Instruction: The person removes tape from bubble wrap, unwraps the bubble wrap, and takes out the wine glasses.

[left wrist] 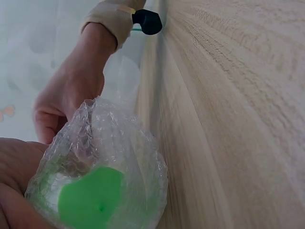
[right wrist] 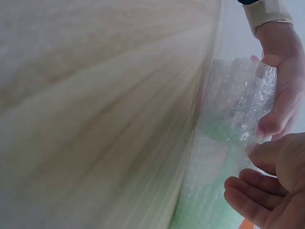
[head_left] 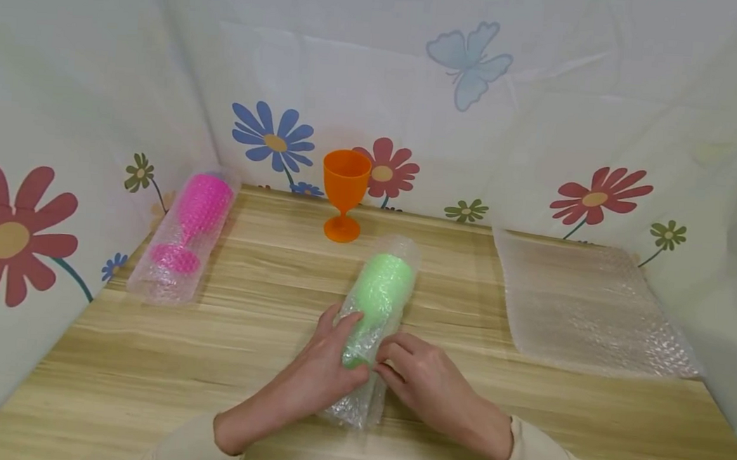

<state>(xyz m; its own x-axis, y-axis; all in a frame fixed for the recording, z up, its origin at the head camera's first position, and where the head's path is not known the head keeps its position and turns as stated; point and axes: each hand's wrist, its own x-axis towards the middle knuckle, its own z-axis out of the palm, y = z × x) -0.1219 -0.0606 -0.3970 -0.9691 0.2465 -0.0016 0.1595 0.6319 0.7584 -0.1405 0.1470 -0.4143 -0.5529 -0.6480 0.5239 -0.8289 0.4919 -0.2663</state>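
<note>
A light green goblet (head_left: 382, 287), rolled in bubble wrap (head_left: 353, 405), lies at a slant on the table in the head view. My left hand (head_left: 329, 358) grips the roll around its lower part, thumb on the near side and fingers spread over the far side. The goblet's round green base (left wrist: 93, 198) shows through the end of the wrap in the left wrist view. At the roll's right side, my right hand (head_left: 429, 381) touches the plastic with thumb and fingertips. The right wrist view shows a gap between that thumb and the loosely bent fingers (right wrist: 252, 191).
An orange goblet (head_left: 346, 179) stands upright behind the roll. To the left lies a pink goblet (head_left: 204, 202) in bubble wrap. A flat bubble wrap sheet (head_left: 585, 306) covers the table's right part. Printed cloth walls (head_left: 366, 68) rise along the wooden table's (head_left: 266, 245) back and sides.
</note>
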